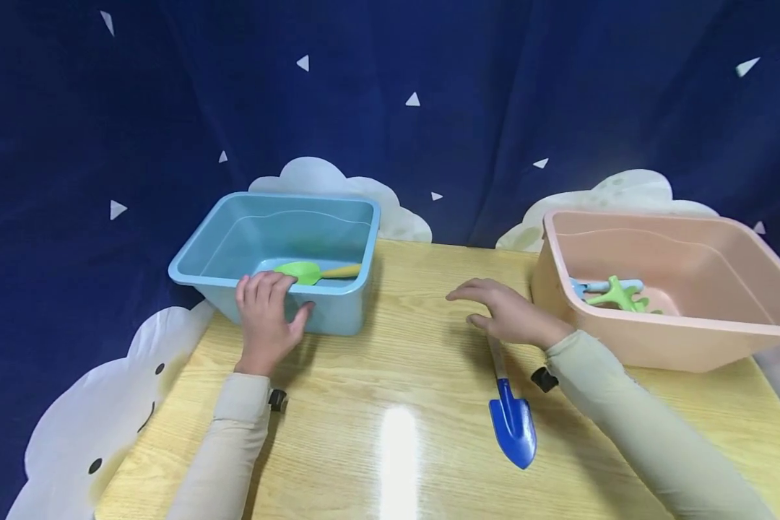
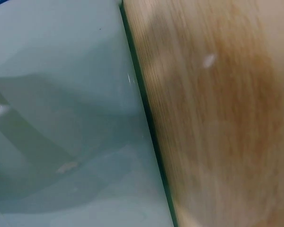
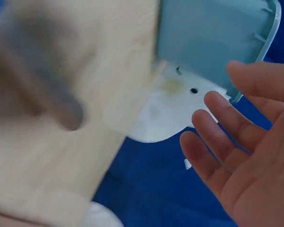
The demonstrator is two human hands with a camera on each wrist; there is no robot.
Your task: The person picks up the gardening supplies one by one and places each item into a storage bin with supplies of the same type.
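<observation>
My left hand (image 1: 268, 314) holds the near rim of a light blue plastic bin (image 1: 342, 310), its fingers over the edge and its thumb outside. Inside that bin lies a toy shovel with a green scoop (image 1: 307, 272) and a yellow handle. Over on the right, my right hand (image 1: 510, 312) hovers above the table with fingers apart and nothing held; the right wrist view shows its palm (image 3: 260, 189). Below it lies a hand trowel (image 1: 513, 426) with a blue blade, its wooden handle partly hidden by the hand. The left wrist view shows only bin wall (image 2: 75, 142) and table.
A pink bin (image 1: 656, 336) stands at the right of the wooden table (image 1: 338, 433). In it lie a green toy rake-like piece (image 1: 617, 295) and a light blue handled tool (image 1: 607, 286). Behind hangs a dark blue curtain (image 1: 364, 130) with white clouds.
</observation>
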